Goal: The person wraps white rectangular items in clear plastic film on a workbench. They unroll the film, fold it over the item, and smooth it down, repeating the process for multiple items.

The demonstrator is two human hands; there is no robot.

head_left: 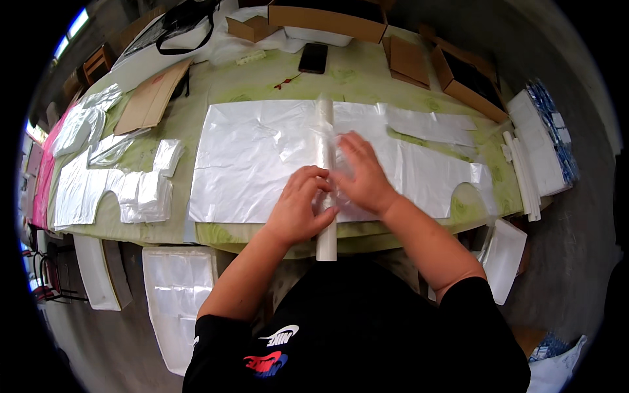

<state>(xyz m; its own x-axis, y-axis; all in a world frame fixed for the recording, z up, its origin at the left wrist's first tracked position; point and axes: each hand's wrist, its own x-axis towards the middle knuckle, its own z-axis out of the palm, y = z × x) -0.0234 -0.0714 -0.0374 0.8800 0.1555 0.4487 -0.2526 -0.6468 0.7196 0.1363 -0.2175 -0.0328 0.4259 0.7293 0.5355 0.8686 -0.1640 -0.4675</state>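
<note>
A white tube or roll (pixel 326 242) lies lengthwise across a flat, glossy white plastic bag (pixel 255 150), its near end sticking out past the table edge. My left hand (pixel 298 206) has its bent fingers and thumb over the tube's near half. Just right of the tube, my right hand (pixel 363 177) is slightly blurred, fingers stretched and apart over the plastic. Its fingertips are close to the tube; whether they touch it I cannot tell. At the right, the bag has a long slot and a rounded cutout, forming handle strips.
Folded plastic bags (pixel 141 193) lie at left beside a cardboard sheet (pixel 154 98). A black phone (pixel 313 58) and open cardboard boxes (pixel 327 19) are at the back. White tubes (pixel 524 177) and a white stack (pixel 540 144) are at right. A translucent bin (pixel 180 295) stands below the edge.
</note>
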